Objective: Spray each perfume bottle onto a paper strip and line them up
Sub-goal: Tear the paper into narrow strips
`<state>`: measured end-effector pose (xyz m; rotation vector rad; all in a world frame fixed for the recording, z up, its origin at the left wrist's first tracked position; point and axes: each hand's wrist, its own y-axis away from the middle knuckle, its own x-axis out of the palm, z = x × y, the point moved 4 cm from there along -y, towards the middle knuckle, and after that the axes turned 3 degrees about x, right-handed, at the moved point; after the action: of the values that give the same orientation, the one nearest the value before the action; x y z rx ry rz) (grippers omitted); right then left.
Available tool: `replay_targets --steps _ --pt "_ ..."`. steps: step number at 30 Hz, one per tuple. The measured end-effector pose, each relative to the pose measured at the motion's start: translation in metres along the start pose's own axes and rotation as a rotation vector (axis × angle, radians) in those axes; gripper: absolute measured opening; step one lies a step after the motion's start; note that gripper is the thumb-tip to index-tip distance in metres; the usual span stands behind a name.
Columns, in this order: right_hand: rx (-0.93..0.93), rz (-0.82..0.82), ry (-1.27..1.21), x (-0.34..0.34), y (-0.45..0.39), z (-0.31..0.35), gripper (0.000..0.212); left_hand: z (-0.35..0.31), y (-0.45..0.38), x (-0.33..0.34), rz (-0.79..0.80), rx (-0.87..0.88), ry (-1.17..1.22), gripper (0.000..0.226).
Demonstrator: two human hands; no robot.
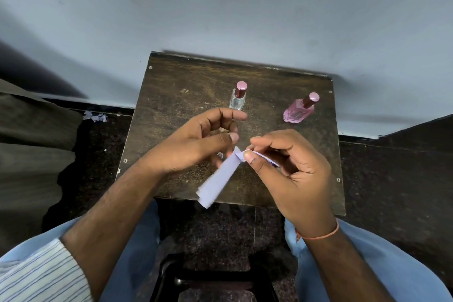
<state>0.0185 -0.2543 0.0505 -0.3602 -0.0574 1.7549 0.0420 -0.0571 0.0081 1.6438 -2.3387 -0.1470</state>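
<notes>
Two perfume bottles stand on a small dark wooden table point(186, 81): a clear one with a pink cap point(237, 98) at the middle back and a pink one with a pink cap point(300, 110) at the right back. Above the table's front half, my right hand point(289, 169) pinches the top of a pale lilac paper strip point(220, 179) between thumb and forefinger; the strip hangs down to the left. My left hand point(196, 144) hovers beside it, fingers loosely curled and holding nothing, its fingertips just in front of the clear bottle.
A pale blue wall rises right behind the table. Bits of torn lilac paper point(94, 116) lie on the dark floor at the left. My knees in blue trousers flank a dark stool frame point(208, 277) below the table's front edge.
</notes>
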Motion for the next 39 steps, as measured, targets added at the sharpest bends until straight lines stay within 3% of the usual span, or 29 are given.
replay_targets --steps 4,13,17,28,31,37,39 --pt "-0.031 -0.021 0.026 0.000 0.000 0.004 0.025 0.003 0.000 0.000 0.040 -0.026 0.068 0.062" --pt "-0.026 -0.051 0.046 -0.003 0.001 -0.003 0.023 0.009 -0.002 0.004 0.166 -0.020 -0.046 0.050" --pt "-0.046 -0.030 0.041 0.001 0.001 -0.003 0.027 0.008 -0.003 0.005 0.103 0.071 -0.081 0.028" --pt "-0.088 0.019 0.115 0.006 0.003 -0.003 0.022 -0.001 -0.003 0.008 -0.072 0.273 -0.220 0.025" --pt "0.066 0.045 -0.045 0.010 0.005 -0.009 0.032 0.001 -0.004 0.002 -0.156 0.329 -0.283 0.022" --pt "0.659 -0.032 -0.339 0.025 0.012 -0.028 0.048 0.005 -0.003 -0.003 -0.303 0.347 -0.315 0.019" --pt "0.751 -0.032 -0.392 0.030 0.011 -0.029 0.043 0.005 -0.003 -0.002 -0.298 0.364 -0.319 0.016"
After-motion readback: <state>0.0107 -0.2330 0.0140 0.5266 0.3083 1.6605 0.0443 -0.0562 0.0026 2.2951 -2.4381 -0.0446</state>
